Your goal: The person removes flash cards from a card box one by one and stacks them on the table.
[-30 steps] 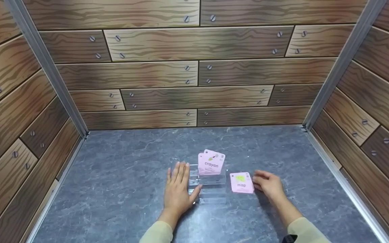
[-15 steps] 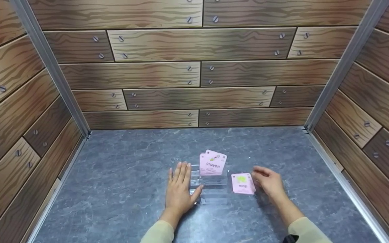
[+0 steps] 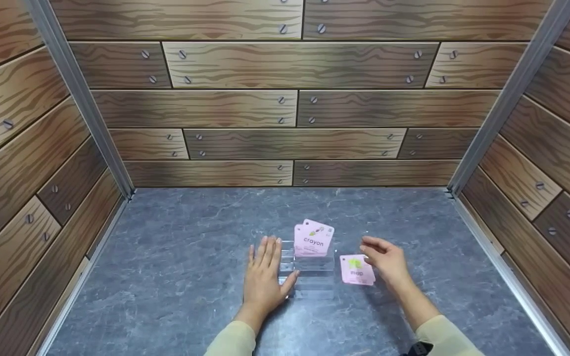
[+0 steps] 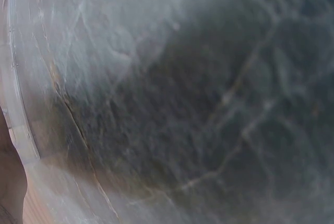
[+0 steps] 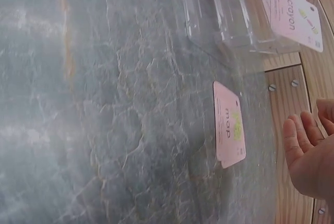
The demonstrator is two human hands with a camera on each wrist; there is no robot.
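A clear plastic tiered stand [image 3: 314, 283] is on the tabletop in the head view. My left hand [image 3: 264, 279] rests flat along its left side, fingers straight and thumb spread over the tiers. In the stand's back tier leans a pink "crayon" card [image 3: 315, 242], with another pink card partly hidden behind it. To the right of the stand lies a pink "map" card [image 3: 356, 275], and an edge beneath it suggests more cards under it. My right hand [image 3: 386, 259] hovers above this card's upper right corner, fingers loosely bent; the right wrist view shows nothing in the hand [image 5: 313, 164].
The grey marbled tabletop [image 3: 191, 257] is bounded by wood-print walls [image 3: 245, 109] at the back and both sides. Metal rails [image 3: 507, 301] run along the side edges. The left wrist view shows mostly tabletop, with the stand's edge [image 4: 22, 109] at far left.
My right hand has lifted from the right edge of the map card and moved left and away from me, over its corner. My left hand stays on the stand.
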